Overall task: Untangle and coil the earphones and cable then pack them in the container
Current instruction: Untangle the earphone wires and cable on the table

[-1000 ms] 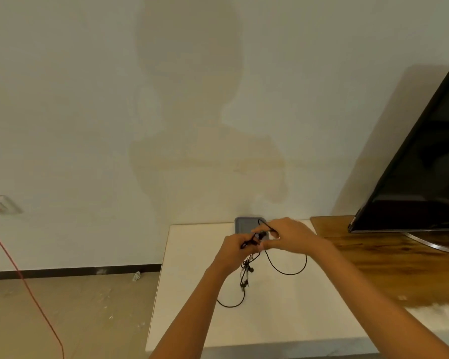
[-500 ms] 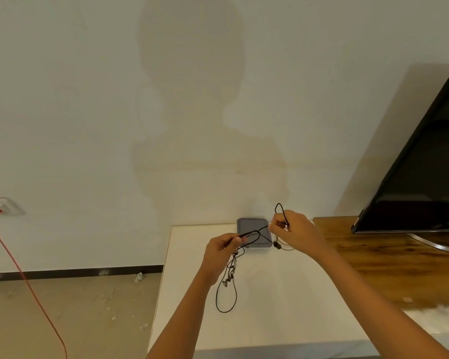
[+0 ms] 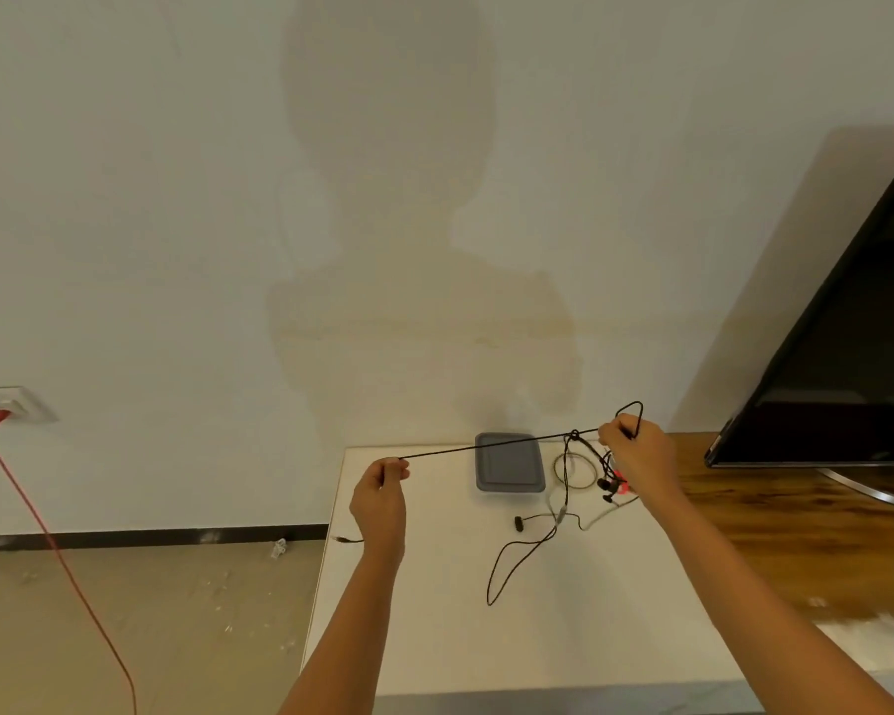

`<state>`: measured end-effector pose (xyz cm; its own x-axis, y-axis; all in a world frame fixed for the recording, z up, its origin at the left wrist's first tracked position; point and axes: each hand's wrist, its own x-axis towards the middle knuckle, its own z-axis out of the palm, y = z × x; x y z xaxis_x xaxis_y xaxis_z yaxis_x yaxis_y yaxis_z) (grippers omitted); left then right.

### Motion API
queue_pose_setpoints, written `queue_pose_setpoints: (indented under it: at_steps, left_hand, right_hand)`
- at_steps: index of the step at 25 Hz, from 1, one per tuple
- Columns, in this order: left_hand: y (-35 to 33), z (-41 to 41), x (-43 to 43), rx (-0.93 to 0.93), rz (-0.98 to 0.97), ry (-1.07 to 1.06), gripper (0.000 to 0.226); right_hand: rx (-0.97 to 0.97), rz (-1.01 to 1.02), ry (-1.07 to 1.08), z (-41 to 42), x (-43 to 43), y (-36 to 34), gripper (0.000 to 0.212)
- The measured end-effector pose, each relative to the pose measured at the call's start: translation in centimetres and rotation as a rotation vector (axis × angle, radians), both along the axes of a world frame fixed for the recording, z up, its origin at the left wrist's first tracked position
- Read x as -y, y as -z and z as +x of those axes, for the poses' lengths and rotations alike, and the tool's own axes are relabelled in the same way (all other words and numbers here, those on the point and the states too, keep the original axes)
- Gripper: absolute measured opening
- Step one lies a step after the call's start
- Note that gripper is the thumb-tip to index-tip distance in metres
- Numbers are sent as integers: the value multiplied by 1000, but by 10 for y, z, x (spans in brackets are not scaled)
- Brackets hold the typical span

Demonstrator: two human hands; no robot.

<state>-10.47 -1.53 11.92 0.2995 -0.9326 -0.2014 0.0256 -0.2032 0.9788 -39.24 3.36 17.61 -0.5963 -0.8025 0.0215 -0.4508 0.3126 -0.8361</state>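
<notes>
A thin black earphone cord [image 3: 491, 446] is stretched taut between my two hands above the white table [image 3: 563, 637]. My left hand [image 3: 380, 495] pinches one end at the table's left edge. My right hand [image 3: 638, 454] grips the other part, where a knot and a small loop stick up. From the knot, black strands and earbuds [image 3: 610, 485] hang down to the table, and one loop trails toward me. A pale cable [image 3: 571, 469] lies coiled on the table under the knot. The grey container [image 3: 509, 461] sits at the table's far edge, behind the taut cord.
A dark screen [image 3: 837, 353] leans over the wooden top [image 3: 796, 523] on the right. A red cord [image 3: 58, 549] runs from a wall socket [image 3: 6, 407] down across the floor on the left. The wall stands close behind the table.
My hands have moved far apart, left hand to the left and right hand to the right, pulling the black cord straight. The tangle now hangs by my right hand.
</notes>
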Motion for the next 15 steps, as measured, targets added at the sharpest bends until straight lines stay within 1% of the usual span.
queue_pose_setpoints:
  at_steps: [2, 3, 5, 7, 8, 9, 10, 11, 12, 13, 14, 15]
  left_hand:
    - [-5, -5, 1, -28, -3, -90, 21]
    - [-6, -7, 2, -81, 7, -117, 20]
    - [-6, -8, 4, -220, 46, -124, 20]
    - [-7, -6, 5, -231, 99, -82, 20]
    - [-8, -5, 5, -219, 121, -42, 20]
    - [-10, -4, 4, -232, 138, 25, 21]
    - [-13, -2, 2, -284, 148, 133, 25]
    - [-15, -1, 0, -344, 158, 280, 33]
    - [-17, 1, -1, -366, 190, 455, 42]
    - [-19, 1, -3, -304, 250, 650, 49]
    - [-22, -1, -7, -183, 319, 843, 50]
    - [-24, -5, -10, -27, 367, 1002, 44]
  right_hand:
    - [10, -1, -7, 2, 1, 1, 29]
    - [53, -8, -17, 3, 1, 1, 26]
    - [245, -44, -77, 7, 2, -1, 19]
    - [472, -60, -145, 10, 3, -5, 19]
    - [539, -60, -175, 11, 3, -8, 19]
    - [563, -57, -206, 11, 3, -9, 18]
    - [562, -54, -244, 12, 2, -10, 18]
    - [547, -52, -287, 13, 2, -11, 18]
    - [528, -52, -329, 14, 2, -10, 20]
    - [509, -53, -367, 16, 1, -10, 21]
    - [494, -55, -400, 19, 0, -10, 22]
    - [486, -57, -428, 22, 0, -9, 22]
